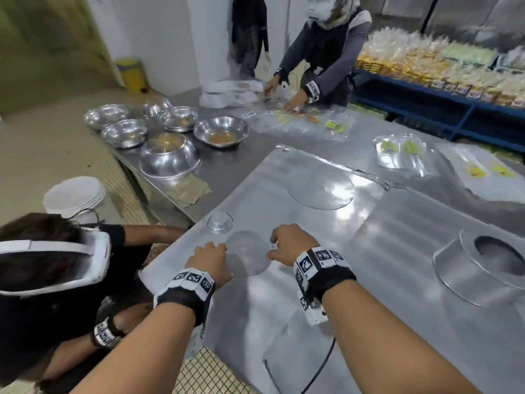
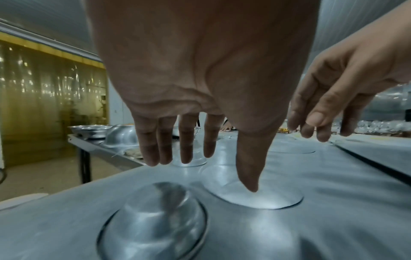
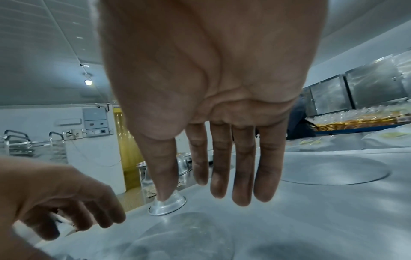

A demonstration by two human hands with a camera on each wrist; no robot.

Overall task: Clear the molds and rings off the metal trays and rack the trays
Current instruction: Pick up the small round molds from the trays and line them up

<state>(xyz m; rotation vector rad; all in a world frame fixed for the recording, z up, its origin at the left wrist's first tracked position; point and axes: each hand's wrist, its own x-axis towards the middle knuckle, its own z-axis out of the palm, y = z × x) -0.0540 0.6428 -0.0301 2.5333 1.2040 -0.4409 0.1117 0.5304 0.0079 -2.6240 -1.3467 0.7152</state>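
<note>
While both hands hover fingers-straight over flat metal disc [image 1: 247, 253] near tray's [image 1: 312, 322] left edge, left hand [image 1: 210, 262], right hand [image 1: 292, 243] grasp nothing; small inverted mold [image 1: 220, 222] just beyond; bowl [image 1: 220, 131] on counter holds brown residue.

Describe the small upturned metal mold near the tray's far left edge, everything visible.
The small mold is a shiny metal cup, upside down: its flared rim rests flat on the metal tray and its narrower flat base faces up. It stands upright, looks undented, beyond a flat round disc. Neither the left hand nor the right hand touches it.
</note>
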